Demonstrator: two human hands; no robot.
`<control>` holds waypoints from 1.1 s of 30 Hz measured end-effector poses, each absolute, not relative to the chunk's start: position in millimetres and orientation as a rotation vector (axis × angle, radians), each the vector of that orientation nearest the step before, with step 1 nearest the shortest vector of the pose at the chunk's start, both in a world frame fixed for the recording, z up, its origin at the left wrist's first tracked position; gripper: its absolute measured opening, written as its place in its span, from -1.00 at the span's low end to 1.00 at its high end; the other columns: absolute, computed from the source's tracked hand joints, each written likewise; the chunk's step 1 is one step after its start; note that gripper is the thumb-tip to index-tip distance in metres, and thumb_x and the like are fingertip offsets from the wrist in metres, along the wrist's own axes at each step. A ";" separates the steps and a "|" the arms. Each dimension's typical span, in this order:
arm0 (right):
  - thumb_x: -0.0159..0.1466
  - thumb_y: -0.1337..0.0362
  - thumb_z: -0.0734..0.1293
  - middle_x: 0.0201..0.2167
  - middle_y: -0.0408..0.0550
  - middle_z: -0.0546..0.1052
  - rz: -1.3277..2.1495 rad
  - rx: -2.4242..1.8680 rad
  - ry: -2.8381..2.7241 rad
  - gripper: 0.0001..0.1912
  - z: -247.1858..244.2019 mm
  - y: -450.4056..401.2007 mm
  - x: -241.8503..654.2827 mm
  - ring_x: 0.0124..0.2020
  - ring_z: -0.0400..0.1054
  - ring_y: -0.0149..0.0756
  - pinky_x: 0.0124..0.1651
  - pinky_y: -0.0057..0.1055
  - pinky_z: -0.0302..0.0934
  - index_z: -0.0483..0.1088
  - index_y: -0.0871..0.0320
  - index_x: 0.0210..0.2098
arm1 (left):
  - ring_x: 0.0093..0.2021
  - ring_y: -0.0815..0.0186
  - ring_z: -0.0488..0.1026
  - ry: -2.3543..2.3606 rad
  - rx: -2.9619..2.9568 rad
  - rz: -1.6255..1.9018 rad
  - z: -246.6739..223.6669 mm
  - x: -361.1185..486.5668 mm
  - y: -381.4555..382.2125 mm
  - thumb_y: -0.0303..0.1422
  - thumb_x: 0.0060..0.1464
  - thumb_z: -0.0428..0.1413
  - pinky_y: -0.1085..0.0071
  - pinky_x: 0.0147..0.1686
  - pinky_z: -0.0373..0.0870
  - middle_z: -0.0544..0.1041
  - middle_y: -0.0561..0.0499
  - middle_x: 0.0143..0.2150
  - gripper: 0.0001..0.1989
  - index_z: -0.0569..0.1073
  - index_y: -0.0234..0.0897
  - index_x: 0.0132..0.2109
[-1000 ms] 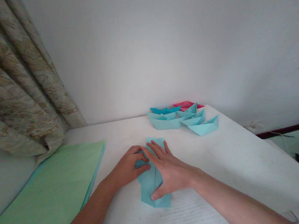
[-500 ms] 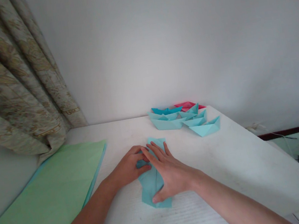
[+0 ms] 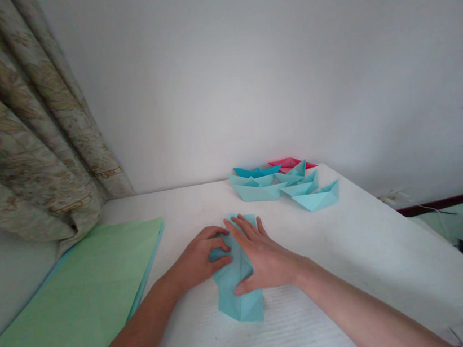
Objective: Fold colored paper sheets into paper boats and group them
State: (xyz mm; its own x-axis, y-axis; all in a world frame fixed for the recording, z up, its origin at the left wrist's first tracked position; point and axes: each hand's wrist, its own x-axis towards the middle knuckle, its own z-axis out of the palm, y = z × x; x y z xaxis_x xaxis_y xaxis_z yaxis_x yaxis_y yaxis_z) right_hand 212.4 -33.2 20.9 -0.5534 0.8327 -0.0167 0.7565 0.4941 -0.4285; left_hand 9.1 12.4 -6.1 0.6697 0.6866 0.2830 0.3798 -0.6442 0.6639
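Note:
A folded light blue paper [image 3: 239, 278] lies on the white table in the middle of the head view, with creases across it and an uneven outline. My left hand [image 3: 206, 256] rests at its left edge, fingers bent and apart on the paper. Spread over the right side of the sheet is my right hand [image 3: 263, 257], its fingertips near the top edge and its thumb lower down on the paper. Parts of the paper's middle and right side are hidden under my hands.
Several light blue folded boats [image 3: 262, 192], a darker blue one and a pink one [image 3: 290, 164] stand at the back of the table [image 3: 334, 308] by the wall. Large green sheets [image 3: 88, 289] over blue ones lie at the left, below a patterned curtain [image 3: 32, 120].
My right hand has slid slightly up and its thumb sits higher, so more of the paper's lower part shows. My left hand has stayed nearly in place.

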 end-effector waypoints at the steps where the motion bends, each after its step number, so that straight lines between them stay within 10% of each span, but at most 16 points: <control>1: -0.07 -0.06 0.45 0.35 0.25 -0.29 0.575 -1.394 -2.519 0.29 19.6 -31.4 214.0 0.34 -0.55 0.10 0.23 0.18 -0.61 -0.48 0.16 0.33 | 0.11 0.14 0.30 0.825 2.319 0.699 -5.9 8.9 12.4 -0.33 0.00 0.18 0.20 0.11 0.22 0.40 -0.10 0.07 -0.90 0.54 -0.20 -0.29; 16: 0.01 -0.06 0.39 0.26 0.28 0.04 0.388 -1.897 -2.074 0.01 3.7 -11.6 222.9 0.30 -0.20 0.12 0.20 0.23 -0.39 -0.10 0.17 0.30 | -0.01 0.04 0.31 1.404 2.440 0.738 -12.3 8.4 17.1 -0.11 -0.02 0.16 0.08 0.00 0.25 0.42 -0.17 -0.06 -0.57 0.48 -0.30 -0.07; 33: -0.10 0.01 0.47 0.07 0.22 0.29 0.381 -1.780 -1.913 0.27 6.5 -13.3 218.8 0.11 0.13 0.11 0.15 0.13 -0.13 -0.42 0.18 0.32 | -0.43 0.29 0.42 1.212 1.553 0.925 4.7 19.6 12.4 -0.30 -0.17 0.21 0.42 -0.47 0.30 0.44 0.10 -0.46 -0.72 0.30 -0.23 -0.31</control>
State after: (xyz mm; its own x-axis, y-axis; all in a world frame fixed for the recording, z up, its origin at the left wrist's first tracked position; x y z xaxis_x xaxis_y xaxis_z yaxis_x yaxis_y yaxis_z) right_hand 218.8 -13.3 6.5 -0.0241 0.9860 0.1652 0.8472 0.1078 -0.5203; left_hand 19.6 12.4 4.7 0.2295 0.9731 0.0179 0.2740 -0.0822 0.9582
